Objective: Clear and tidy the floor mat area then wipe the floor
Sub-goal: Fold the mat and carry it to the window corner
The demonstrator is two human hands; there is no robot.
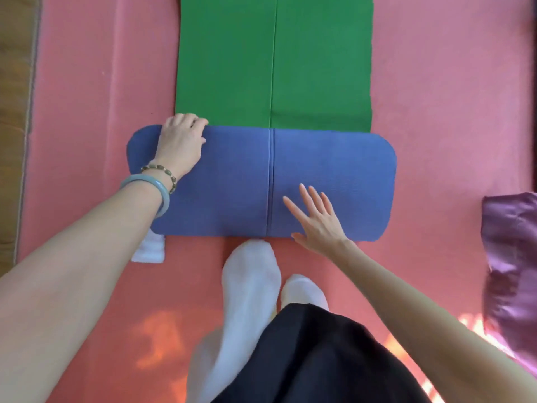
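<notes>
A: What do we have underfoot?

B: The pink mat (436, 82) fills the view. On it the green mat (226, 59) runs from the middle to 12 o'clock, and the blue mat (334, 158) lies across its near end at the centre. We cannot tell whether the blue is a separate piece or the green one's turned-over end.

A: Anything loose?

B: A purple cloth (511, 257) at 3 to 4 o'clock, and a white cloth (149, 251) at 8 o'clock, tucked under the blue mat's near left corner.

A: And our hands?

B: Our left hand (180, 141) is at 10 o'clock, fingers curled over the blue mat's far edge, gripping it. Our right hand (316, 219) lies at 5 o'clock, fingers straight and spread on the blue surface.

A: So which step?

B: Clearing, we judge: the mats are being gathered, and wiping is not yet begun.

A: Next?

B: Probably both hands must work evenly to fold or lift the blue mat square. Then we would free the white cloth.
</notes>
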